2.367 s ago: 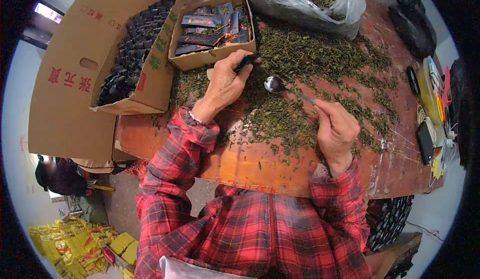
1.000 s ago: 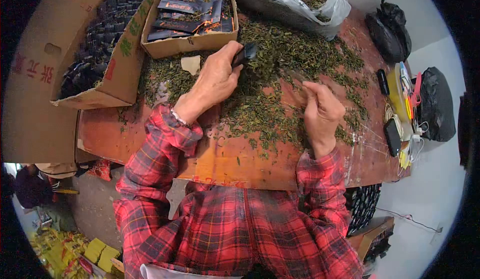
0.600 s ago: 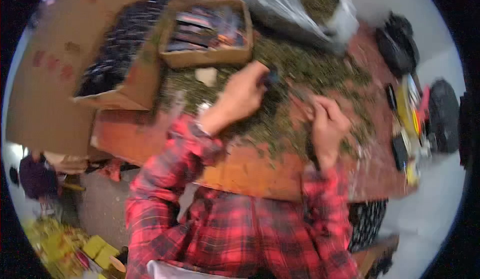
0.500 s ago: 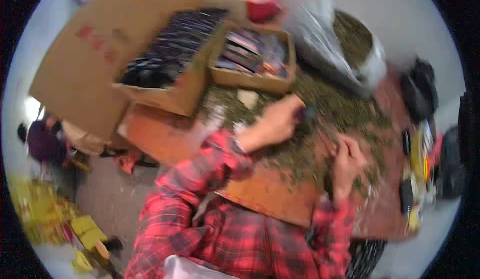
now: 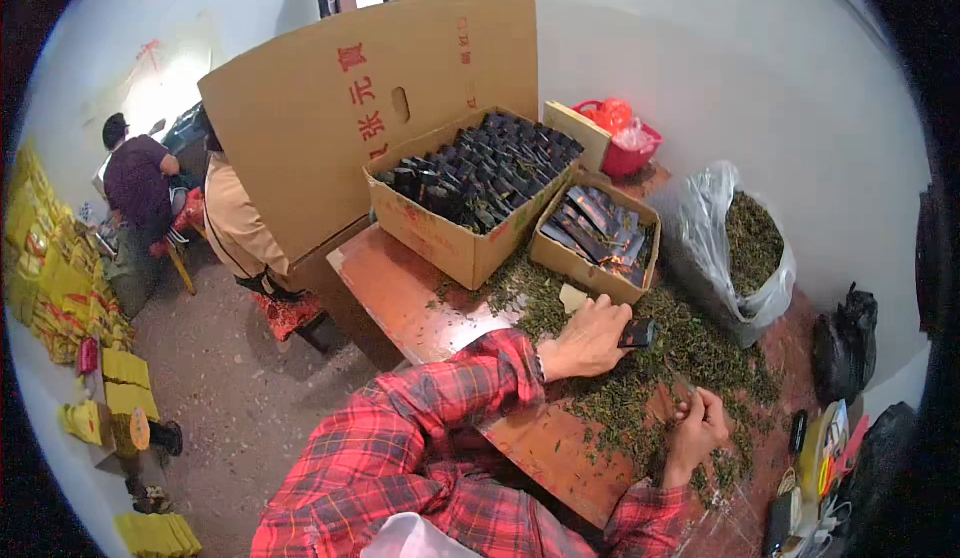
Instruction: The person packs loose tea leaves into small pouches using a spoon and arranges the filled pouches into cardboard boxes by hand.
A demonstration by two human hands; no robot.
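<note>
My left hand (image 5: 592, 340) is closed on a small black packet (image 5: 637, 334), held above loose dried green leaves (image 5: 620, 398) spread over the reddish-brown table (image 5: 560, 458). The packet's opening cannot be made out. Lower and to the right, my right hand (image 5: 699, 420) has its fingers pinched together over the leaves; whatever is between them is too small to name. Behind my left hand stands a small carton (image 5: 592, 276) of flat dark packets. Left of it, a larger carton (image 5: 430, 243) is filled with rows of black packets.
A clear plastic bag (image 5: 700, 218) of leaves stands at the back right. Behind the cartons rises a big cardboard sheet (image 5: 300, 98). A red basket (image 5: 632, 158) sits at the back. At right lie a black bag (image 5: 845, 348) and assorted tools. Two people sit at the left.
The view has tilted up and sharpened, so the things appear lower in it. My left hand still holds the black packet, and my right hand stays over the leaves.
</note>
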